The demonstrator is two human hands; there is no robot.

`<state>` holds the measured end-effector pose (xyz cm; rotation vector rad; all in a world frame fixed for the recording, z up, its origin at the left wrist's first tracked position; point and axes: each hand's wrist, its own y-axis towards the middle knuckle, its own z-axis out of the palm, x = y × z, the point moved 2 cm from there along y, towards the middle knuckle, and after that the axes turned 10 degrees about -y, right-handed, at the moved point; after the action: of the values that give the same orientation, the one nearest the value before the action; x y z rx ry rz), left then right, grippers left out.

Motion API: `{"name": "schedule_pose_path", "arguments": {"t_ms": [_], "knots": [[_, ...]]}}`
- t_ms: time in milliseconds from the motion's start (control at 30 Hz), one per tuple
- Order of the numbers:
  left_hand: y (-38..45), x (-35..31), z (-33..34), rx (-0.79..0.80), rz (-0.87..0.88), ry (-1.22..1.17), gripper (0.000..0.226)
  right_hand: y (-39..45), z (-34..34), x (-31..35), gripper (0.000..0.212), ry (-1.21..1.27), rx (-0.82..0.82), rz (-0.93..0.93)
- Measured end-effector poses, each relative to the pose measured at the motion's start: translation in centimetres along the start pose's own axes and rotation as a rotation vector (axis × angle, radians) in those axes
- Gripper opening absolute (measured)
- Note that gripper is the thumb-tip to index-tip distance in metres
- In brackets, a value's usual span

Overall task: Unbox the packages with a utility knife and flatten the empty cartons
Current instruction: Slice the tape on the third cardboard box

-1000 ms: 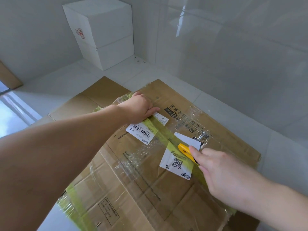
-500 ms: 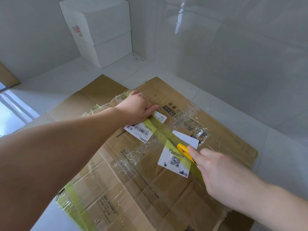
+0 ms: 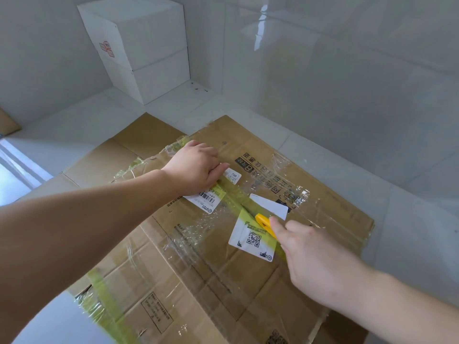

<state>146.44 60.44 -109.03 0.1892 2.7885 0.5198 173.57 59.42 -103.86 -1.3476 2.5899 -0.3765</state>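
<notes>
The taped brown cardboard carton (image 3: pixel 223 244) lies on the white tiled floor (image 3: pixel 347 157), its yellow-green tape seam (image 3: pixel 233 197) uncut ahead. The right hand (image 3: pixel 320 264) grips the yellow utility knife (image 3: pixel 264 222); the left hand (image 3: pixel 196 167), fingers curled, presses on the tape. Flattening remains.

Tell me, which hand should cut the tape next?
The right hand, probably. It already grips the yellow knife on the green tape, while the left hand rests farther along the carton, steadying it.
</notes>
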Motion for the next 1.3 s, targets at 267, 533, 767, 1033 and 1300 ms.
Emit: {"name": "schedule_pose_path", "arguments": {"t_ms": [267,533,767,1033,1300], "knots": [[-0.6,0.2,-0.5,0.009,0.005,-0.050,0.052,-2.0,-1.9,-1.3,0.068,-0.026,0.043,-0.020],[-0.8,-0.1,-0.1,0.037,0.000,-0.070,0.050,-1.4,-1.1,0.4,0.080,-0.111,0.049,-0.042],[-0.8,-0.3,-0.3,0.047,0.003,-0.041,0.050,-3.7,-0.5,-1.6,0.081,-0.084,0.111,-0.019],[-1.3,-6.1,-0.4,0.205,0.199,-0.231,0.029,-4.6,-0.4,-1.8,0.074,-0.067,0.047,0.093],[-1.8,-8.1,0.5,0.220,0.214,-0.428,0.050,-4.0,-0.9,-1.1,0.057,-0.001,0.121,0.269]]}}
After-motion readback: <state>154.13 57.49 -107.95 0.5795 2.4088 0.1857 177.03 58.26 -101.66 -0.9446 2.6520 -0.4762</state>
